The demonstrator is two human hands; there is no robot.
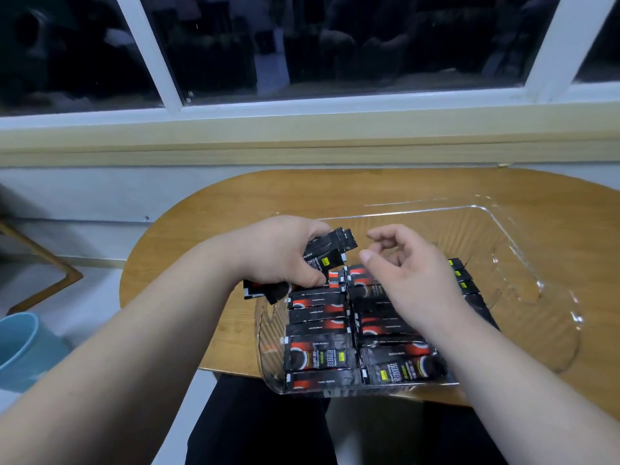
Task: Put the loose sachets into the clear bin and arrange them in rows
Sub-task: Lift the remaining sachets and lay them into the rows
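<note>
Sachets (318, 357) laid in two rows at the near end of the clear bin (503, 223)
Just beyond them a bundle of sachets (330, 248) is gripped in the left hand (278, 260); the right hand (412, 270) is held beside it, loosely curled, with nothing held.

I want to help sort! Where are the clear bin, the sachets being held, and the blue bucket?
clear bin (419, 223): head view, far wall.
held sachets (328, 254): head view, middle of the bundle.
blue bucket (37, 364): head view, its side.
</note>
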